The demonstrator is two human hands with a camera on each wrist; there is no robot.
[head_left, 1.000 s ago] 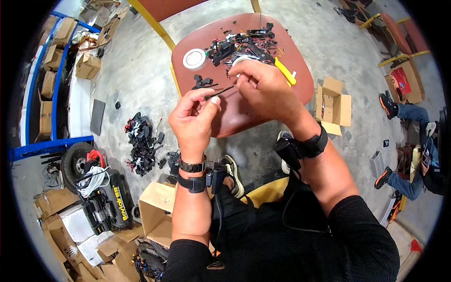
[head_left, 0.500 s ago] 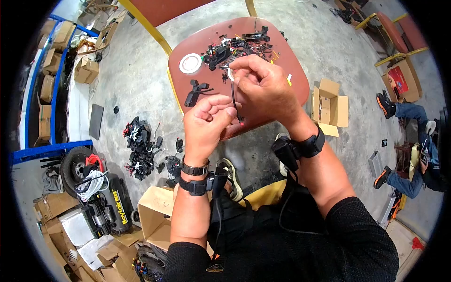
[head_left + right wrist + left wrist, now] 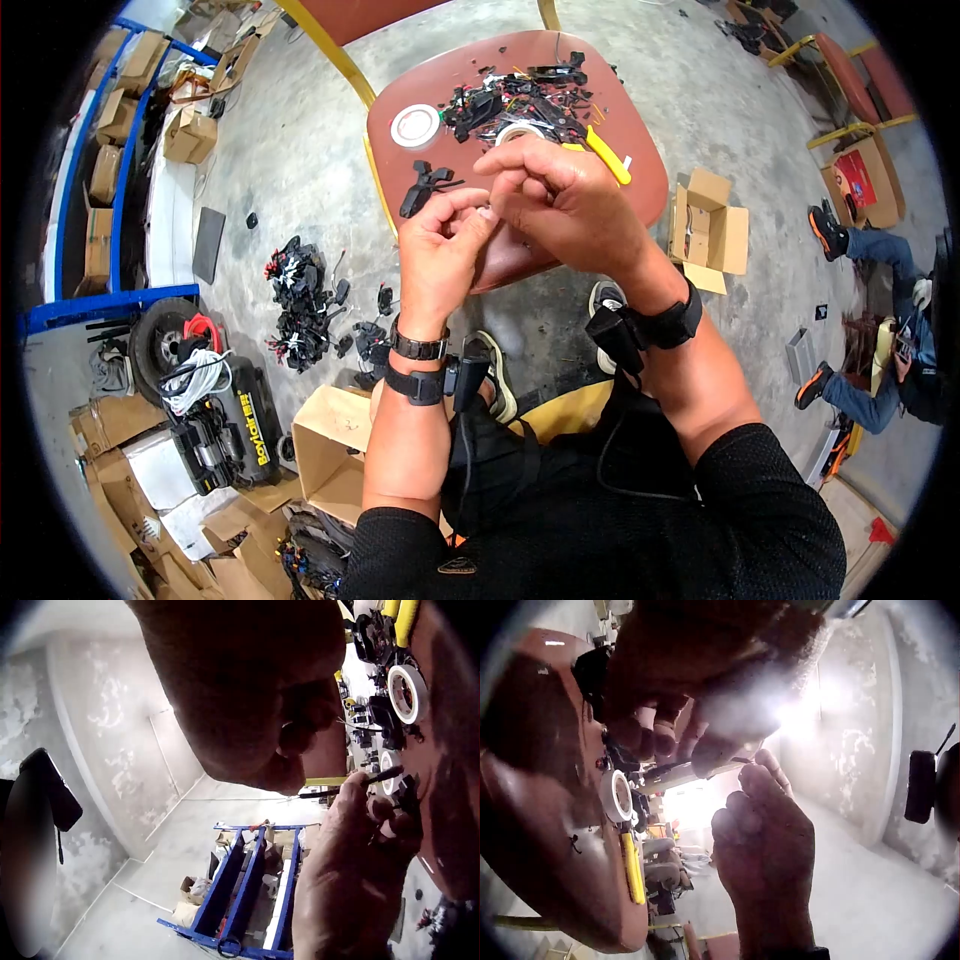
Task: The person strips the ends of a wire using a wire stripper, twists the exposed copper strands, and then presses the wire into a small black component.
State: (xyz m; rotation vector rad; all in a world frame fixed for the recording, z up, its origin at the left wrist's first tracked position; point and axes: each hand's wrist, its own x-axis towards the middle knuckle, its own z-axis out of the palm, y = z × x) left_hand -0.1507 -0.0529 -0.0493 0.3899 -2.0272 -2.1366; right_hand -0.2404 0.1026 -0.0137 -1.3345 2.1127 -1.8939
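My left hand [image 3: 440, 255] pinches a short, thin black cable [image 3: 382, 776] between thumb and forefinger, over the near part of a red-brown chair seat [image 3: 400, 165]. At the cable's other end my right hand [image 3: 570, 205] has its thumb and forefinger closed on the thin tip, the other fingers curled. In the head view the hands mostly hide the cable. Just beyond the left fingers lies a black clip-like part [image 3: 425, 190]. Farther back on the seat is a heap of black plastic pieces and wires [image 3: 520, 100].
One white tape roll [image 3: 415, 125] lies on the seat's left, another [image 3: 520, 133] before the heap. A yellow-handled tool [image 3: 608, 155] lies at the right. An open cardboard box [image 3: 708, 220] and a pile of black parts [image 3: 303, 300] are on the floor. Another person [image 3: 890, 290] sits far right.
The left hand has shifted right, close to the right hand. The cable, first lying across the left fingers, hung with its red end down, and is now mostly hidden between both hands.
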